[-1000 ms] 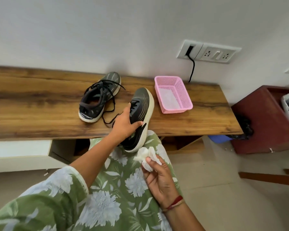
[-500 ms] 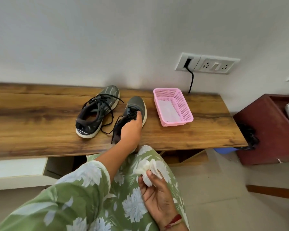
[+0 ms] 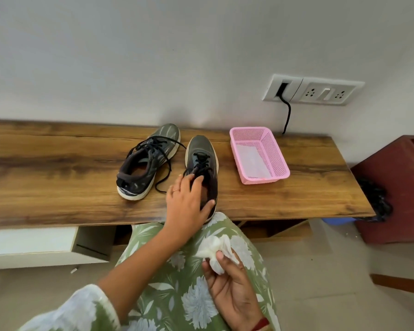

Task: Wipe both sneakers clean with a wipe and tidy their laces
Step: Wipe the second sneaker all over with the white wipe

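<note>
Left hand (image 3: 189,201) gripped one sneaker (image 3: 202,149) by its heel at the bench (image 3: 58,175) edge, second sneaker (image 3: 148,161) just left of it, right hand (image 3: 232,290) pinching the wipe (image 3: 214,247); risk judged: a tug could have dropped it.

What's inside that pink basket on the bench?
A flat white sheet lies on the floor of the pink basket, perhaps a wipe or paper. Anything beneath it is covered.

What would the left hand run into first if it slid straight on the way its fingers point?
The left hand holds the sneaker beside the pink basket; going on, its fingers would probably meet that shoe's laces first.
</note>
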{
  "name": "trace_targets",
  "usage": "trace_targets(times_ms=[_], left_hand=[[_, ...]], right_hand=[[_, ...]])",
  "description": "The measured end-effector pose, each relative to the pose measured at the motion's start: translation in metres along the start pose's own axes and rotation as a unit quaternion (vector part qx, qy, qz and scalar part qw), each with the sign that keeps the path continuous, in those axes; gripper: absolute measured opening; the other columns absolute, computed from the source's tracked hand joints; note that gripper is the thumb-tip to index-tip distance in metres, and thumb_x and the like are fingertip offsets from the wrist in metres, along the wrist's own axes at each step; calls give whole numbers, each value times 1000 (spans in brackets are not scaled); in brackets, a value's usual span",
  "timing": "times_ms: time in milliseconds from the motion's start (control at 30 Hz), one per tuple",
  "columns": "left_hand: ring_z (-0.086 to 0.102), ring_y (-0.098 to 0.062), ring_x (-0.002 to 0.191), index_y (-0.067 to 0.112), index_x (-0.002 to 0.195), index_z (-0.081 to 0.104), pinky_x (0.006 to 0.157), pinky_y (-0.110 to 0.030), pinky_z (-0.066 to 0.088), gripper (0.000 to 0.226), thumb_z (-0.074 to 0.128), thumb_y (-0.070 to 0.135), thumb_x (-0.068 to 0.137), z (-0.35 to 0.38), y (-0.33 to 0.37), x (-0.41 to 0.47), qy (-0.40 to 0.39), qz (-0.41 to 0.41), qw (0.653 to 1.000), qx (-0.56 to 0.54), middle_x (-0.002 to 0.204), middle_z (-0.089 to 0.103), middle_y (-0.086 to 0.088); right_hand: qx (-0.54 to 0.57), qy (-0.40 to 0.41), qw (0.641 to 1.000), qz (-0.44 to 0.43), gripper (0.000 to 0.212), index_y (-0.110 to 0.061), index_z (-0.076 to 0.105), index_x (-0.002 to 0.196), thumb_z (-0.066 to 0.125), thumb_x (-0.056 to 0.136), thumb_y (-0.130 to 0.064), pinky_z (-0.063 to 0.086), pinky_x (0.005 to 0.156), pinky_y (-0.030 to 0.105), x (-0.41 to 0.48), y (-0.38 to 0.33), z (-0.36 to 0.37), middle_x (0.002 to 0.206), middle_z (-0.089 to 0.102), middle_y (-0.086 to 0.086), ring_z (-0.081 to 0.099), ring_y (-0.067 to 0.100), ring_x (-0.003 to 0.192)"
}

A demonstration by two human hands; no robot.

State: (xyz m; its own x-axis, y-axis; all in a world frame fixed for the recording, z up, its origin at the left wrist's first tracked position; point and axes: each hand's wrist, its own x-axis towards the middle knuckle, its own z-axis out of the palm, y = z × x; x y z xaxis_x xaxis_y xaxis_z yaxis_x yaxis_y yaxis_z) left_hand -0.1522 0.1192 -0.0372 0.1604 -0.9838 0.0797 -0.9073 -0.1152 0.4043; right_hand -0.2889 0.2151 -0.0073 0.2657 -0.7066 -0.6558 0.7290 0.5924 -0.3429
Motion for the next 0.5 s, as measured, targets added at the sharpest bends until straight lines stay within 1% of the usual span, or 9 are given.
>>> trace_targets(times_ms=[33,67,100,167,233,333,400,433,500], left_hand=[[25,-31,140,21,142,34,110,-47,29,68,48,59,88,3,-8,-4,-20,-21,1000,-9,147,33,-10],[25,-33,139,20,142,33,109,-47,31,70,46,61,88,6,-14,-6,-42,-34,998,-23,149,30,-13],[28,-34,138,20,142,33,107,-46,33,69,45,62,88,9,-16,-5,-65,-36,996,-43,149,28,-15],[35,-34,133,20,138,37,102,-41,39,59,44,56,92,12,-12,-2,-99,-25,990,-93,150,26,-17],[38,-35,131,19,133,41,99,-39,41,49,42,50,95,14,-7,3,-111,-28,986,-119,153,19,-19],[37,-35,132,16,134,40,100,-38,40,49,40,48,97,18,-4,13,-104,-40,985,-135,154,17,-19],[33,-35,135,15,141,34,103,-39,37,56,41,48,97,21,-3,20,-107,-44,982,-149,154,16,-19],[30,-34,138,15,145,27,106,-39,34,62,42,50,96,20,-4,22,-110,-44,980,-161,155,15,-19],[24,-28,142,14,151,12,111,-38,29,79,41,57,92,16,-7,22,-106,-32,976,-187,156,17,-16]], right_hand=[[5,-2,1000,0,65,0,67,103,89,42,5,58,59,33,2,1,-2,103,68,22,70,27,79],[12,-5,1000,-1,73,1,68,100,93,32,3,58,59,32,4,1,-3,102,68,22,69,27,78],[16,-8,1000,-2,77,1,68,99,95,26,1,58,59,32,6,2,-4,100,68,22,69,27,77],[20,-14,1000,-4,79,0,69,95,95,20,0,57,56,29,8,2,-7,97,69,21,69,25,73],[15,-21,1000,-1,75,-1,74,88,95,17,0,56,52,27,9,3,-8,99,69,21,70,25,73],[13,-29,999,-11,71,-3,76,82,95,14,1,57,52,27,10,3,-7,100,69,20,71,24,76],[16,-29,999,-18,73,-3,75,83,94,13,1,57,53,29,10,4,-6,98,70,19,71,23,76],[15,-30,999,-17,75,-3,74,86,95,14,1,57,52,28,10,4,-6,97,70,18,71,23,75],[5,-34,999,-7,84,-5,70,98,96,18,-2,54,47,27,10,5,-7,97,70,17,69,22,71]])
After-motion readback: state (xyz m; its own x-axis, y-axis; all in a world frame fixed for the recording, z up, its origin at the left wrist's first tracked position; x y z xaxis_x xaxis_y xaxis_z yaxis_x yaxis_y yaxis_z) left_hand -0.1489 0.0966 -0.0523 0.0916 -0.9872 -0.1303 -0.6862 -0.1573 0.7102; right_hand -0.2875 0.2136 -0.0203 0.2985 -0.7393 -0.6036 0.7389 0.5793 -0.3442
